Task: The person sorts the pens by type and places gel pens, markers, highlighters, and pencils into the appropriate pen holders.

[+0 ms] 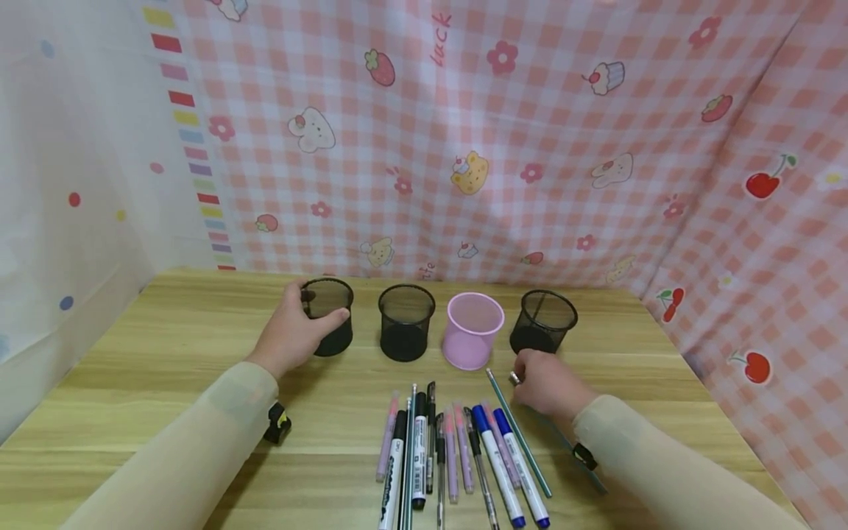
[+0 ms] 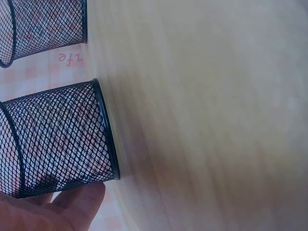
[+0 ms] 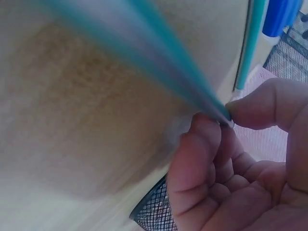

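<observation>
Left hand (image 1: 291,337): we see it curled around the leftmost mesh cup (image 1: 329,315), upright.
Right hand (image 1: 548,386): fingertips pinch a teal pencil (image 3: 159,62) by one end.
Pencil axis: runs away from the fingertips, back under the wrist.

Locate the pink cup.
In the head view, the pink cup stands third from the left in the row of cups, between two black mesh cups, behind the pens.
</observation>
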`<state>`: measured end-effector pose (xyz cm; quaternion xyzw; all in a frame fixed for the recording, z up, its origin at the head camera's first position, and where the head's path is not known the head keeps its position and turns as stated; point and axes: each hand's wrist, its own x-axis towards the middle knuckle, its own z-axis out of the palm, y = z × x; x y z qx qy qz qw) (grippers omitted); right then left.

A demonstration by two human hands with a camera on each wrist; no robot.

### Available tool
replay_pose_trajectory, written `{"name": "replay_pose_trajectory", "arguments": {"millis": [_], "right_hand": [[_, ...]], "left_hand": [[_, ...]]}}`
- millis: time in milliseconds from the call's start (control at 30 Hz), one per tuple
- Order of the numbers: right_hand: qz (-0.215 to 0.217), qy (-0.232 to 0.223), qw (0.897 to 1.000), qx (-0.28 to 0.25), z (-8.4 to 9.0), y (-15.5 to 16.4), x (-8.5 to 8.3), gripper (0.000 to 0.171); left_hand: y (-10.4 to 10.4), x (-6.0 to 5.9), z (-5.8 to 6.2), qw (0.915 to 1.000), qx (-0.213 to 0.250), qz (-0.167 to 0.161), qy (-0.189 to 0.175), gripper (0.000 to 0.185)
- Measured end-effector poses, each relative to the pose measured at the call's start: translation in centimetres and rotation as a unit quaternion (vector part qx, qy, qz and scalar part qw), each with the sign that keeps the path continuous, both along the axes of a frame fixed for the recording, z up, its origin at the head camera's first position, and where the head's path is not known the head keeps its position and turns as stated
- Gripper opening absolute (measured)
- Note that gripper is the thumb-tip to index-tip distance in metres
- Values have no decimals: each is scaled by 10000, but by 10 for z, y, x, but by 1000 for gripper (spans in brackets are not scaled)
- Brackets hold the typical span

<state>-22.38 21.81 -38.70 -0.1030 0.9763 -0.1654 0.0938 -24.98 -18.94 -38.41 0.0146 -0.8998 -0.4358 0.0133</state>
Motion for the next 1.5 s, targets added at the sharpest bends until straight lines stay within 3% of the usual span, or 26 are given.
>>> {"name": "replay_pose_trajectory", "arguments": {"millis": [300, 533, 700, 800, 933, 1067, 1200, 1400, 1500], "right_hand": [[-60, 11, 9987, -504, 7, 2, 5, 20], [-43, 381, 9922, -1187, 31, -5, 13, 35], [28, 948, 9803, -1735, 51, -8, 17, 37], [18, 1448, 9647, -2198, 60, -9, 19, 33], [-136, 1916, 9332, -3036, 70, -13, 19, 31], [-307, 2123, 8917, -3985, 74, -24, 18, 32], [-481, 2365, 8404, -4853, 72, -38, 11, 33], [-775, 2778, 7528, -5917, 68, -63, -3, 33], [-859, 2931, 7222, -6206, 66, -77, -7, 33]], "left_hand": [[-2, -3, -4, 10000, -17, 7, -25, 116], [-2, -6, -3, 10000, -8, -23, -6, 117], [-3, -7, -3, 10000, 52, -32, 11, 113], [-4, -7, -2, 10000, 46, -21, 10, 111], [-4, -7, -1, 10000, 49, -39, 14, 111], [-3, -7, -1, 10000, 59, -37, 16, 112], [-4, -7, -2, 10000, 58, -32, 35, 113], [-4, -6, -5, 10000, 80, -32, 37, 111], [-4, -5, -5, 10000, 77, -20, 17, 110]]}}
